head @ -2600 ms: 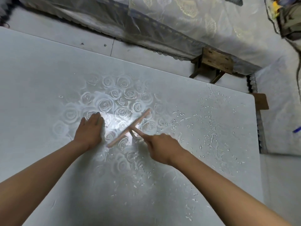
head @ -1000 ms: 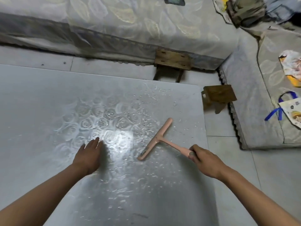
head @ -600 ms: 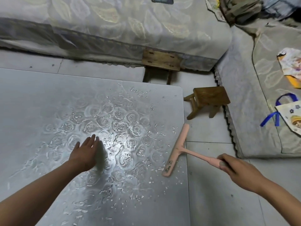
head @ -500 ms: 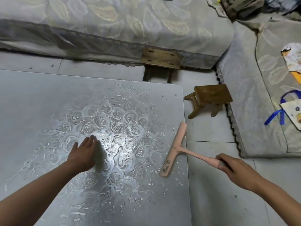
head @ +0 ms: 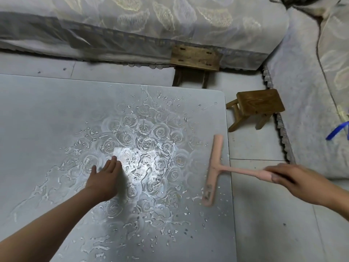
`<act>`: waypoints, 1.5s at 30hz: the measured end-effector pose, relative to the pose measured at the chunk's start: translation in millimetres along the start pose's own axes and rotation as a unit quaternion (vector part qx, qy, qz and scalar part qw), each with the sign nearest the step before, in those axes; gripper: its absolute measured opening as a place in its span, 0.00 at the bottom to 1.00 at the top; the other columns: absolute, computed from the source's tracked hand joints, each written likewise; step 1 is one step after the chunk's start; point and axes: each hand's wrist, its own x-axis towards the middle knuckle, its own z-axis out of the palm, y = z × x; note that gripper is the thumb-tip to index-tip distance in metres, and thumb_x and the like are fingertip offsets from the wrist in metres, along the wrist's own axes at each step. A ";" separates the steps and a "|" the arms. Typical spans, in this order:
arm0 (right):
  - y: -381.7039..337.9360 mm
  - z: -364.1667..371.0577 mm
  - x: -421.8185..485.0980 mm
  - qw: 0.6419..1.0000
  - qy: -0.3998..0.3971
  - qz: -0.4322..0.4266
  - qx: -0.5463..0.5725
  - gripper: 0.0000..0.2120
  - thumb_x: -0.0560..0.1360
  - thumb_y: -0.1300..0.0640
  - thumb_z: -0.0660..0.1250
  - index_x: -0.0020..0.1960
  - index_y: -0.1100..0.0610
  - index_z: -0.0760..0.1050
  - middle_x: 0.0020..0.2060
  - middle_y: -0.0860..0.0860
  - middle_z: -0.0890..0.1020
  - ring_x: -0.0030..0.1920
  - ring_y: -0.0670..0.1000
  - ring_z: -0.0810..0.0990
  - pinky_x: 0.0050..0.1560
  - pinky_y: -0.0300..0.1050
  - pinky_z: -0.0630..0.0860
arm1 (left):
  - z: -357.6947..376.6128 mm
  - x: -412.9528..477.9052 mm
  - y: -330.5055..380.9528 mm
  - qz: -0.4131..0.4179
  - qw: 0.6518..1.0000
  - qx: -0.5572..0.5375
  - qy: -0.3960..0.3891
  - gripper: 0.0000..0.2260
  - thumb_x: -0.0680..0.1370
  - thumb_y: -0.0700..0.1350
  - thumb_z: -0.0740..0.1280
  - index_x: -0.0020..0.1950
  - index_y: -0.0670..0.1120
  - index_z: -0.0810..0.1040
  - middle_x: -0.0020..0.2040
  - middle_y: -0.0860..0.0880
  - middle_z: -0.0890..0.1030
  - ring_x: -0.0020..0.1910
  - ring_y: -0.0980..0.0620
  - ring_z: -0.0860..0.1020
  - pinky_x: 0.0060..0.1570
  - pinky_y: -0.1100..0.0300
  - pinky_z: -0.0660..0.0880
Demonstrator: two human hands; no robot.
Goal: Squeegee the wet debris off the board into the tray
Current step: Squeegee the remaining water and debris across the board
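Observation:
A large grey board (head: 47, 114) with an embossed rose pattern fills the left of the view. It is wet, and small pale bits of debris (head: 170, 231) are scattered over its right part. A pink T-shaped squeegee (head: 213, 171) lies with its blade along the board's right edge. My right hand (head: 294, 182) grips the end of its handle, out over the floor. My left hand (head: 105, 176) rests flat on the board, fingers straight, beside a bright glare patch. No tray is in view.
A small wooden stool (head: 258, 104) stands on the tiled floor just past the board's far right corner. A second wooden stool (head: 194, 59) sits under the draped bed (head: 151, 25) at the back. More bedding (head: 311, 91) lines the right side.
My right hand has dragged the squeegee from the board's middle to its right edge, pushing water and debris that way. My left hand has stayed flat on the board.

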 end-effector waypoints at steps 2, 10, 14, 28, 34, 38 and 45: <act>-5.3 10.8 5.8 0.999 -0.007 0.007 -0.032 0.14 0.80 0.49 0.58 0.63 0.37 0.71 0.49 0.39 0.77 0.52 0.45 0.77 0.48 0.45 0.74 | -0.9 -1.1 -1.7 0.007 1.000 0.004 0.003 0.33 0.79 0.43 0.57 0.78 0.43 0.41 0.78 0.45 0.37 0.78 0.47 0.46 0.75 0.42 0.48; -131.0 45.9 54.2 0.991 0.074 -0.105 -0.047 0.20 0.79 0.57 0.59 0.69 0.43 0.67 0.52 0.45 0.75 0.51 0.52 0.77 0.44 0.47 0.71 | -8.1 0.2 -5.1 0.028 0.999 0.028 -0.011 0.33 0.79 0.44 0.57 0.78 0.42 0.42 0.78 0.42 0.38 0.78 0.47 0.47 0.75 0.44 0.46; -77.0 20.3 -1.4 0.996 0.062 -0.043 0.038 0.17 0.78 0.39 0.52 0.65 0.34 0.68 0.41 0.36 0.73 0.41 0.41 0.76 0.35 0.40 0.70 | -12.2 -2.1 -6.3 0.039 0.999 0.030 -0.019 0.31 0.80 0.46 0.56 0.78 0.42 0.43 0.78 0.42 0.38 0.78 0.46 0.48 0.75 0.45 0.46; -107.7 111.3 -35.3 0.995 0.062 0.052 0.056 0.18 0.81 0.53 0.57 0.71 0.47 0.68 0.51 0.48 0.76 0.50 0.53 0.78 0.42 0.43 0.68 | -12.6 -14.1 6.2 0.015 0.996 -0.076 0.045 0.28 0.79 0.44 0.57 0.76 0.39 0.52 0.79 0.43 0.45 0.77 0.45 0.52 0.74 0.43 0.48; -60.2 86.3 -90.0 0.990 0.070 0.088 0.083 0.18 0.79 0.51 0.60 0.68 0.41 0.70 0.43 0.41 0.73 0.41 0.45 0.77 0.34 0.40 0.69 | 13.8 -41.1 15.4 0.007 0.988 -0.088 0.124 0.33 0.79 0.40 0.58 0.78 0.44 0.44 0.79 0.44 0.42 0.78 0.46 0.48 0.75 0.46 0.47; -18.5 101.8 -132.3 0.989 0.036 0.144 -0.001 0.18 0.79 0.49 0.61 0.68 0.40 0.69 0.49 0.42 0.76 0.47 0.45 0.80 0.37 0.40 0.73 | 32.9 -66.8 53.1 -0.006 0.990 -0.092 0.108 0.36 0.76 0.41 0.61 0.79 0.45 0.43 0.79 0.44 0.43 0.78 0.47 0.48 0.75 0.47 0.48; -75.7 126.8 -72.4 0.995 0.086 0.042 0.021 0.25 0.78 0.60 0.57 0.73 0.46 0.63 0.53 0.51 0.75 0.49 0.56 0.78 0.39 0.46 0.69 | 51.8 -85.5 128.3 -0.045 0.988 -0.114 0.097 0.34 0.77 0.41 0.59 0.79 0.45 0.43 0.79 0.45 0.44 0.78 0.47 0.46 0.75 0.48 0.48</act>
